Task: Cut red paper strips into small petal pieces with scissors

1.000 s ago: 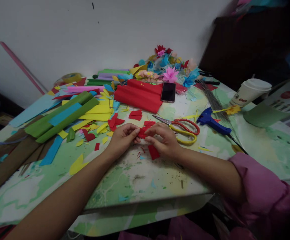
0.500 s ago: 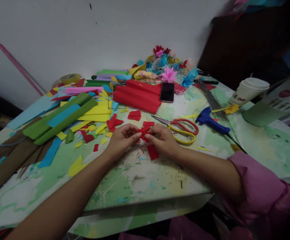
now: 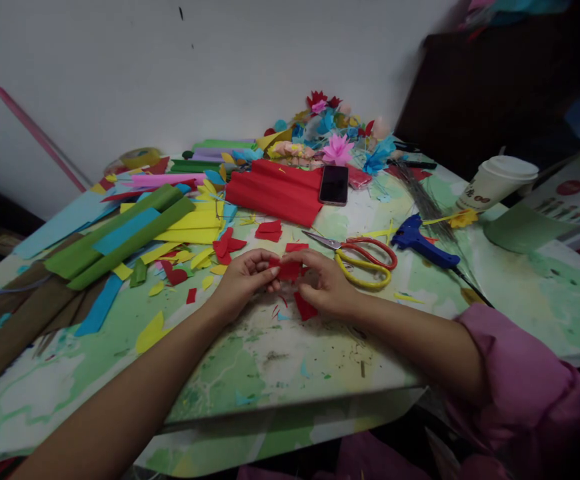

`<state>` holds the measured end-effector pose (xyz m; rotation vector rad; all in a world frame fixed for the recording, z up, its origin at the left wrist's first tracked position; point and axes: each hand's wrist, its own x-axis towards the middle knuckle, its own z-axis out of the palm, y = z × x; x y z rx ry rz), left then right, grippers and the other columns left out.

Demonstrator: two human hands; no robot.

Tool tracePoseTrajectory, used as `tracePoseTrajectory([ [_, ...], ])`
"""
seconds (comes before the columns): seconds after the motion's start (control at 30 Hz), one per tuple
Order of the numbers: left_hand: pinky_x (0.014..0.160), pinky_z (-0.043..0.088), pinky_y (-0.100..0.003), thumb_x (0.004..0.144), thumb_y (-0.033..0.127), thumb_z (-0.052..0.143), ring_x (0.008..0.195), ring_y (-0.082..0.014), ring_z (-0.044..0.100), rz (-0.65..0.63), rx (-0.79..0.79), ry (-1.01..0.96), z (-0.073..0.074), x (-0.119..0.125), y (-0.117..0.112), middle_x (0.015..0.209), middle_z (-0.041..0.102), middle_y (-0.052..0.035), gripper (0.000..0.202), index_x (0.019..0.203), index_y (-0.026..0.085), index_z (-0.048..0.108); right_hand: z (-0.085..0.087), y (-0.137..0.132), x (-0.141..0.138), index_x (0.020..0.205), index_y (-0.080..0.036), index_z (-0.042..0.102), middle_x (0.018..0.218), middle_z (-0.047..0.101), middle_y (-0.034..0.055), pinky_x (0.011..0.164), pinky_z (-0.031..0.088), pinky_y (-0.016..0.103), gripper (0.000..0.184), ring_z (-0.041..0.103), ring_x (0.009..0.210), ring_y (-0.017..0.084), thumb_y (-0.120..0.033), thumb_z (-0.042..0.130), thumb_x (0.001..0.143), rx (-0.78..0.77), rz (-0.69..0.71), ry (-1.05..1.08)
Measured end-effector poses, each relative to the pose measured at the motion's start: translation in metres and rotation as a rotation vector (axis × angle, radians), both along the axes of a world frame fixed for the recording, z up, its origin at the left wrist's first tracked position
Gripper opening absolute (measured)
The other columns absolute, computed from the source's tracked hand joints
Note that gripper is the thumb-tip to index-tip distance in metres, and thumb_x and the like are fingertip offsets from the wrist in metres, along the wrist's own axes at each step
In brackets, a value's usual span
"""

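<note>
Between my two hands is a small piece of red crepe paper (image 3: 290,270), spread fairly flat. My left hand (image 3: 250,275) pinches its left edge between thumb and fingers. At its right side, my right hand (image 3: 327,280) has thumb and forefinger apart, with the fingertips close to the paper's edge; whether they touch it I cannot tell. Another red paper piece (image 3: 304,307) lies on the table partly under my right hand. Just right of that hand rest scissors (image 3: 365,260) with one red and one yellow handle.
A blue glue gun (image 3: 425,245) lies to the right, near a lidded paper cup (image 3: 500,180). Farther back are a phone (image 3: 334,185), a red crepe sheet (image 3: 275,190) and a heap of paper flowers (image 3: 339,149). Green rolls (image 3: 120,233) and yellow scraps fill the left.
The red paper, bunched between both hands before, now shows as a flatter piece. My right thumb and forefinger have parted, while my left hand stays almost in place.
</note>
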<state>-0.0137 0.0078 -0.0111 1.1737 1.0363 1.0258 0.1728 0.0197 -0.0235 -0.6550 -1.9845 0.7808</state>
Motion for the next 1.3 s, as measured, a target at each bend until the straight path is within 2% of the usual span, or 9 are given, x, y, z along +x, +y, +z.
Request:
tracePoseTrajectory([
  [0.17, 0.051, 0.047, -0.019, 0.067, 0.024, 0.075, 0.05, -0.0094, 0.06, -0.04, -0.004, 0.0, 0.0019, 0.0014, -0.0008, 0.059, 0.064, 0.0026, 0.03, 0.091, 0.015, 0.06, -0.0013, 0.0027, -0.0028, 0.082, -0.02, 0.066, 0.083, 0.066, 0.0023, 0.08, 0.046, 0.033, 0.017, 0.06, 0.082, 0.016, -0.008, 0.057, 0.075, -0.018, -0.021, 0.035],
  [0.33, 0.052, 0.047, -0.02, 0.071, 0.024, 0.071, 0.052, -0.0108, 0.062, -0.066, -0.016, -0.017, 0.0018, 0.0013, -0.0015, 0.059, 0.066, 0.0003, 0.026, 0.092, 0.014, 0.059, -0.0004, 0.0028, -0.003, 0.08, -0.019, 0.067, 0.079, 0.068, 0.002, 0.076, 0.045, 0.031, 0.006, 0.06, 0.078, 0.015, -0.015, 0.062, 0.079, -0.066, -0.125, 0.012],
  [0.6, 0.056, 0.049, -0.021, 0.073, 0.027, 0.07, 0.058, -0.0117, 0.064, -0.103, 0.023, -0.01, 0.004, 0.0033, -0.0034, 0.067, 0.069, -0.0021, 0.027, 0.094, 0.014, 0.06, 0.0038, 0.0014, -0.0024, 0.075, -0.016, 0.067, 0.074, 0.069, 0.0034, 0.071, 0.045, 0.029, 0.013, 0.061, 0.073, 0.016, -0.021, 0.06, 0.084, -0.138, -0.161, 0.018],
  [0.7, 0.059, 0.05, -0.023, 0.072, 0.028, 0.072, 0.06, -0.0119, 0.063, -0.081, 0.086, 0.054, 0.005, 0.0055, -0.0038, 0.067, 0.067, -0.001, 0.028, 0.093, 0.014, 0.06, 0.0031, 0.0018, -0.0027, 0.075, -0.016, 0.067, 0.073, 0.069, 0.0029, 0.07, 0.045, 0.029, 0.012, 0.061, 0.072, 0.015, -0.022, 0.061, 0.083, -0.155, -0.167, 0.018],
  [0.8, 0.064, 0.052, -0.023, 0.064, 0.024, 0.078, 0.069, -0.0132, 0.064, -0.032, 0.177, 0.13, 0.0036, 0.0065, -0.0037, 0.076, 0.068, -0.0016, 0.032, 0.089, 0.015, 0.062, 0.0019, 0.0018, -0.0031, 0.076, -0.017, 0.067, 0.073, 0.068, 0.0016, 0.068, 0.045, 0.027, 0.009, 0.06, 0.071, 0.014, -0.023, 0.062, 0.082, -0.163, -0.178, 0.011],
  [0.87, 0.066, 0.052, -0.024, 0.064, 0.024, 0.078, 0.073, -0.0142, 0.065, -0.022, 0.224, 0.17, 0.0014, 0.0055, -0.0034, 0.081, 0.069, -0.0027, 0.031, 0.089, 0.015, 0.063, 0.0017, 0.0014, -0.0033, 0.077, -0.017, 0.067, 0.073, 0.068, 0.0015, 0.067, 0.044, 0.027, 0.01, 0.059, 0.07, 0.014, -0.023, 0.061, 0.082, -0.164, -0.172, -0.005],
  [1.07, 0.058, 0.05, -0.024, 0.072, 0.029, 0.072, 0.062, -0.0137, 0.063, -0.022, 0.266, 0.257, -0.0027, 0.0014, -0.0028, 0.072, 0.067, -0.0017, 0.025, 0.091, 0.016, 0.063, 0.0005, 0.0017, -0.0043, 0.078, -0.017, 0.064, 0.073, 0.066, 0.0005, 0.065, 0.043, 0.026, 0.01, 0.057, 0.067, 0.012, -0.024, 0.059, 0.083, -0.192, -0.153, -0.017],
  [1.2, 0.056, 0.051, -0.025, 0.072, 0.03, 0.071, 0.056, -0.0138, 0.063, -0.042, 0.229, 0.224, 0.0014, 0.0029, -0.0037, 0.066, 0.066, -0.0002, 0.025, 0.091, 0.017, 0.062, -0.0006, 0.0032, -0.005, 0.094, -0.016, 0.061, 0.083, 0.066, 0.0028, 0.064, 0.044, 0.025, 0.017, 0.057, 0.071, 0.013, -0.027, 0.062, 0.081, -0.273, -0.12, 0.018],
  [1.3, 0.054, 0.051, -0.024, 0.072, 0.03, 0.072, 0.053, -0.0132, 0.062, -0.057, 0.215, 0.205, 0.0034, 0.0044, -0.0051, 0.063, 0.065, 0.0005, 0.026, 0.091, 0.017, 0.061, 0.0013, 0.0025, -0.0042, 0.086, -0.015, 0.062, 0.075, 0.063, 0.0012, 0.058, 0.04, 0.024, 0.017, 0.053, 0.064, 0.011, -0.031, 0.059, 0.083, -0.303, -0.086, -0.054],
])
